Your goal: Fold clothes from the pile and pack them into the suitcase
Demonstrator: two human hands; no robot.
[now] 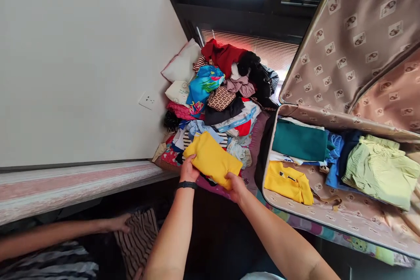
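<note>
A folded yellow garment (212,158) is held at both near corners over the edge of the bed. My left hand (188,169), with a black band on its wrist, grips the left corner. My right hand (235,185) grips the lower right corner. Behind the garment rises a big pile of mixed clothes (220,92). To the right lies an open suitcase (344,216) with patterned lining, holding a yellow shirt (288,182), a dark green folded piece (299,141), a blue piece (334,162) and a light green garment (380,169).
Another person's arm (59,232) reaches in from the lower left and touches a striped cloth (139,238). White pillows (182,68) lean at the wall behind the pile. The white wall (82,52) with a socket (147,100) bounds the left. The suitcase lid (354,39) stands upright.
</note>
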